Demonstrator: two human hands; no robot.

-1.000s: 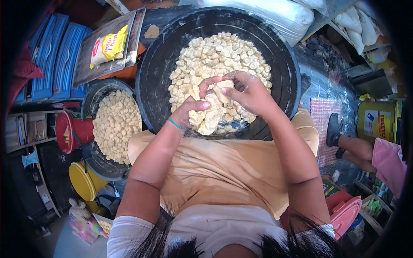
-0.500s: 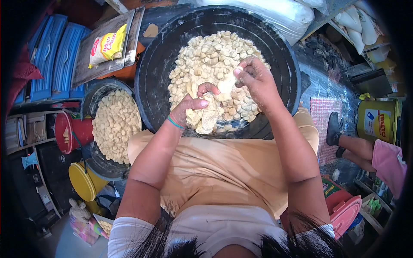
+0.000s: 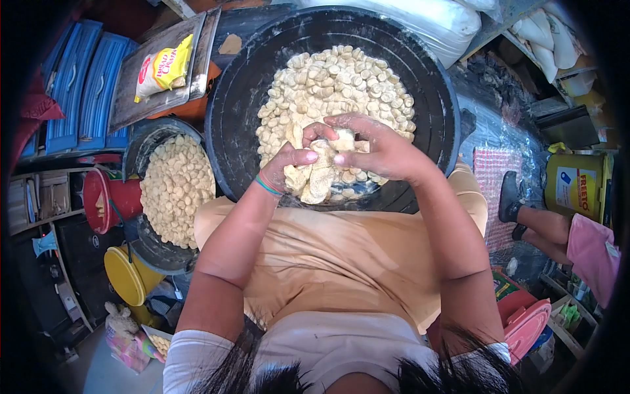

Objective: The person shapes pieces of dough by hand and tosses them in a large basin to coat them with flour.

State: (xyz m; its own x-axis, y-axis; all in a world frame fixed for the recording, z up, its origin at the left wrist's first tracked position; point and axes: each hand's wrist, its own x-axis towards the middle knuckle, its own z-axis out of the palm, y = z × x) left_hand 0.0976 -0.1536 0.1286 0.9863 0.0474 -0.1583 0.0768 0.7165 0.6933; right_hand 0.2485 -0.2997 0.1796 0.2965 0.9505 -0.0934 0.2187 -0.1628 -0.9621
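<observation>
A wide black basin (image 3: 430, 118) holds many small pale round pieces (image 3: 328, 75), dusted with powder. Over its near half, my left hand (image 3: 292, 163) is closed on a lumpy mass of pale dough (image 3: 318, 180), which hangs below the fingers. My right hand (image 3: 380, 150) is beside it, thumb and fingers curved around the right side of the dough, with a small pale bit between them. Part of the dough is hidden behind the fingers.
A smaller black tub (image 3: 174, 259) of similar pieces stands left, beside a red bucket (image 3: 121, 200) and yellow bucket (image 3: 134, 276). A yellow packet (image 3: 164, 67) lies on a tray. Another person's legs (image 3: 545, 226) are at right.
My right hand moved away up and right with a pulled piece half a second ago, and is now back down beside the dough. My left hand has stayed nearly in place.
</observation>
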